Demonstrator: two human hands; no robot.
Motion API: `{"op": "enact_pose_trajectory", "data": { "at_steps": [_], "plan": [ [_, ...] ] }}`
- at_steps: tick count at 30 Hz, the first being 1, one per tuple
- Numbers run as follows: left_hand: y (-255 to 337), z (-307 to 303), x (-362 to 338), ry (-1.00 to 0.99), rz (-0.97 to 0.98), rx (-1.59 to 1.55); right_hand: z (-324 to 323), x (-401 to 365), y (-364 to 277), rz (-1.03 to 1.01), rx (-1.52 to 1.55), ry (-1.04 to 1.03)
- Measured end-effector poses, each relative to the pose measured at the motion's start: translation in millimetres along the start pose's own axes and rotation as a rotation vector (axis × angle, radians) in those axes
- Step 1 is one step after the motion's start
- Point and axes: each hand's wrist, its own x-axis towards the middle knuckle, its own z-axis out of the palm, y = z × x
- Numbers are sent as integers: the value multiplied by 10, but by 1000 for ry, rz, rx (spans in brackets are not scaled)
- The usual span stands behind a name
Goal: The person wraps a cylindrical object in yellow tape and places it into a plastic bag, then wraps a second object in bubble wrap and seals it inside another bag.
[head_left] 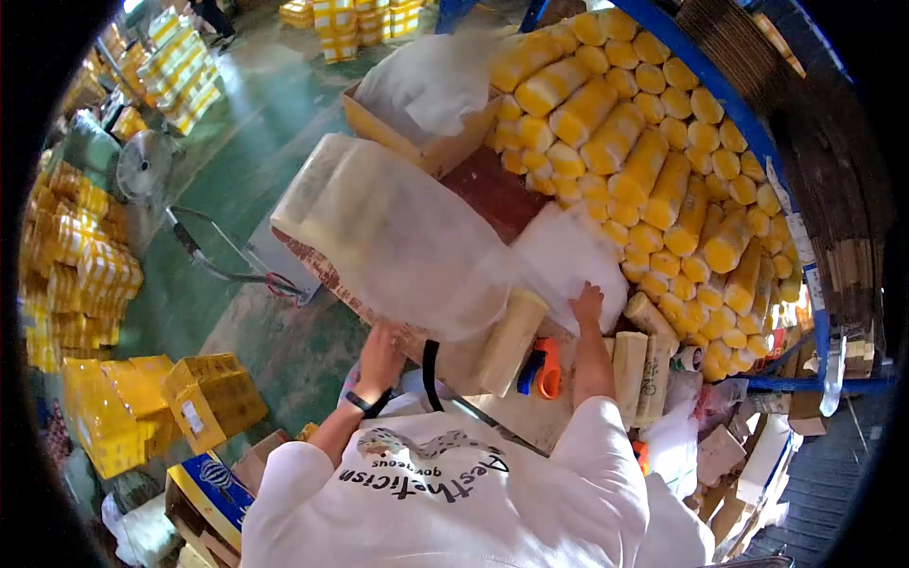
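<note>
A large box [317,251] with brown sides lies in front of me, with translucent white plastic sheeting [426,256] draped over its top. My left hand [382,358] is at the box's near edge, by the sheeting; its fingertips are hard to make out. Farther right, my right hand [587,308] has its fingers closed on a loose part of the white sheeting spread over the work surface. Between my hands lie a cream-coloured wrapped block [512,343] and an orange-and-blue tape dispenser [544,367]. More wrapped packs [642,377] stand beside my right forearm.
Yellow-and-white rolls [653,170] are piled high at the right behind a blue frame [757,114]. An open carton [417,137] lined with white plastic stands beyond the box. A trolley handle [218,270] and yellow cartons [213,402] are at the left.
</note>
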Motion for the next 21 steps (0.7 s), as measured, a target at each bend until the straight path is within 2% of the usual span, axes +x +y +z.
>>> {"op": "enact_pose_trajectory", "data": {
  "at_steps": [3,4,6,7,9,12,13,14,15,16,17,18,19,20,21],
  "plan": [
    [534,380,206,-89,552,348,-217,111,182,-15,288,-62],
    [699,477,316,-90,739,516,-294,136,252,-39,485,-14],
    [737,730,606,-113,974,787,-485,159,317,-92,888,87],
    [666,803,783,-144,1005,889,-606,141,329,-34,1062,78],
    [382,773,1194,-289,918,1021,-968,57,373,93,1402,56],
    [26,275,1703,-552,533,1107,-1826,-102,371,317,2247,-212],
    [-5,140,1742,-626,429,1085,-2161,-230,344,196,2400,-320],
    [26,76,1693,-686,368,1033,-2491,-360,262,65,2546,-441],
    [148,87,1580,-713,395,880,-2659,-434,142,-91,2693,-563],
    [343,146,1359,-725,436,667,-2587,-472,16,-55,2775,-414],
    [582,244,1029,-711,462,440,-2648,-540,-125,-101,2869,-475],
    [796,372,696,-511,447,270,-2732,-622,-281,-152,2960,-546],
    [1129,264,500,-540,248,-290,-2793,-718,-435,-204,3049,-625],
    [1427,104,348,-528,37,-846,-2776,-825,-582,-70,2993,-618],
    [1539,49,247,-439,45,-1008,-2600,-931,-749,-112,3012,-608]
  ]
}}
